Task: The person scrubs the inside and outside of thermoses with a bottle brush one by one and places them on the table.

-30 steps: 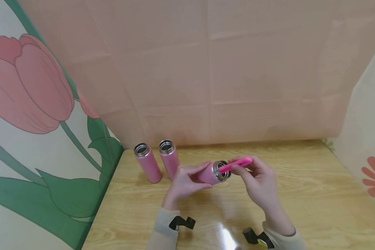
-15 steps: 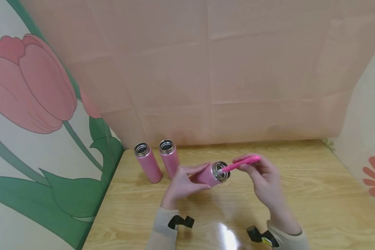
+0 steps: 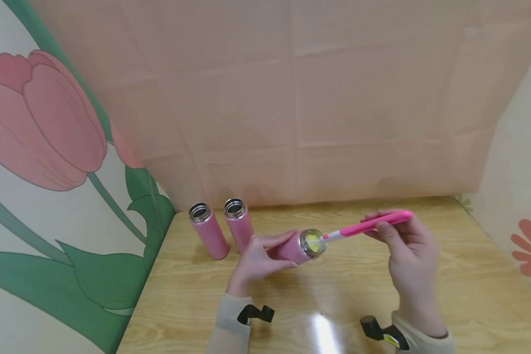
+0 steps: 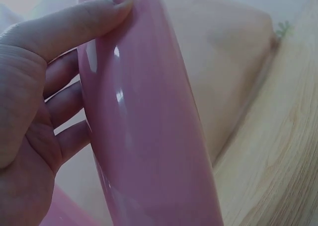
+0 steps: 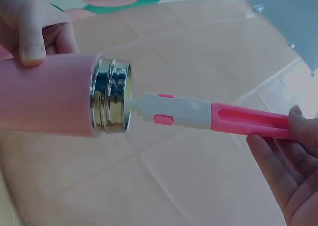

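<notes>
My left hand (image 3: 258, 260) grips a pink metal bottle (image 3: 290, 250) round its body, thumb on one side and fingers on the other. The bottle is tilted, its bare steel mouth turned to the right. In the left wrist view its smooth pink wall (image 4: 144, 121) fills the middle. My right hand (image 3: 409, 255) pinches the far end of a bottle brush's pink handle (image 3: 373, 225). A white neck (image 5: 179, 111) with pink buttons runs from that handle to the bottle mouth. Something yellow, the brush's head (image 3: 313, 242), shows just inside the mouth; the rest of it is hidden.
Two more pink bottles without lids, one at the left (image 3: 209, 233) and one beside it (image 3: 239, 223), stand upright on the wooden table (image 3: 447, 275). A beige cloth (image 3: 336, 108) hangs behind the table. Painted walls flank both sides.
My right hand has moved right, drawing the brush outward, so the white neck and the yellow head at the mouth now show. The left hand and its bottle have stayed nearly still.
</notes>
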